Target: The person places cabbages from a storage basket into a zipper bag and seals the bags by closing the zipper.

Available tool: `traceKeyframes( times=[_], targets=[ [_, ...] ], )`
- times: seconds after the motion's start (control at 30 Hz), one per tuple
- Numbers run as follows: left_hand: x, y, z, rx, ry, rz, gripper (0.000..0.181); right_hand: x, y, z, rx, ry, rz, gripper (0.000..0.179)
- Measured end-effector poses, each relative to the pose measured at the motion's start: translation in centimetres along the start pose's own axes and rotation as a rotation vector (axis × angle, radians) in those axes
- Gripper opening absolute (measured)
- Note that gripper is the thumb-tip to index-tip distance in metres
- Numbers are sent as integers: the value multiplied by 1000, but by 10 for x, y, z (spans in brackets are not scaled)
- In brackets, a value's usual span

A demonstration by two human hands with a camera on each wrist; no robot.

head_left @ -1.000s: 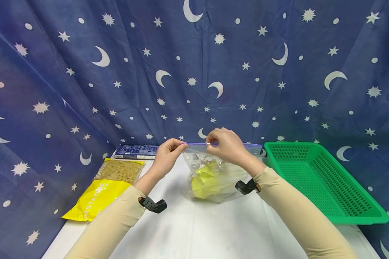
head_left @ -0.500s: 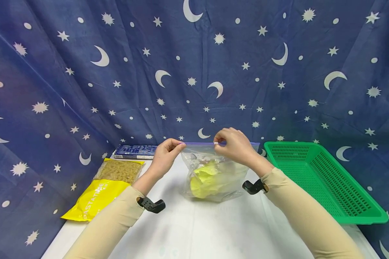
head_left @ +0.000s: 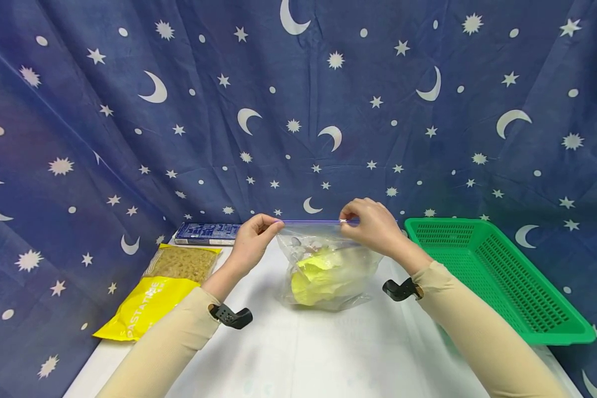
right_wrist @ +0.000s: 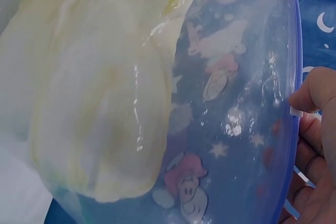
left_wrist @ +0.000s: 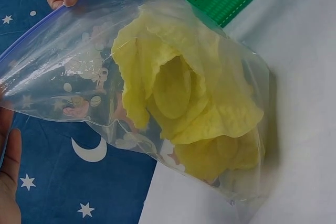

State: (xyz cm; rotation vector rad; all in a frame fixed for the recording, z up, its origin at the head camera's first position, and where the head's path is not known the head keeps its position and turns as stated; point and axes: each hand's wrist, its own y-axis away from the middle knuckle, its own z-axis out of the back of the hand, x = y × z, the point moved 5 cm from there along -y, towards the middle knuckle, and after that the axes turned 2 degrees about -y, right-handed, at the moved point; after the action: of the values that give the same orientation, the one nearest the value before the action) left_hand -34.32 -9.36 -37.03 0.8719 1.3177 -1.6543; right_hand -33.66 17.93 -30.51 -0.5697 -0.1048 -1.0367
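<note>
A clear slider bag (head_left: 363, 262) with a purple zip edge (right_wrist: 297, 40) and printed cartoon figures stands upright on the table. Inside it are pale yellow, ruffled leaves (left_wrist: 178, 87) that look like cabbage. My left hand (head_left: 254, 240) pinches the left end of the zip edge between thumb and finger. To the right of the middle of that edge, my right hand (head_left: 373, 228) pinches the small white slider (right_wrist: 296, 112). In the right wrist view, the thumb and curled fingers lie on either side of the slider.
On the left lies a yellow pasta packet (head_left: 154, 298) with a see-through window. Behind it is a flat blue box (head_left: 206, 232). A green plastic basket (head_left: 552, 336) stands at the right. A dark blue curtain (head_left: 258, 72) with moons and stars closes off the back.
My right hand has slid rightward along the zip edge with the slider in its fingers. The left hand keeps its pinch at the left end, almost still.
</note>
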Motion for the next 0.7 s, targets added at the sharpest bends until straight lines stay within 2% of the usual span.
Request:
traceKeyframes(
  times=[0.7],
  targets=[
    [-1, 1, 1, 7, 11, 5, 25, -22, 17, 13, -6, -11, -45, 6]
  ],
)
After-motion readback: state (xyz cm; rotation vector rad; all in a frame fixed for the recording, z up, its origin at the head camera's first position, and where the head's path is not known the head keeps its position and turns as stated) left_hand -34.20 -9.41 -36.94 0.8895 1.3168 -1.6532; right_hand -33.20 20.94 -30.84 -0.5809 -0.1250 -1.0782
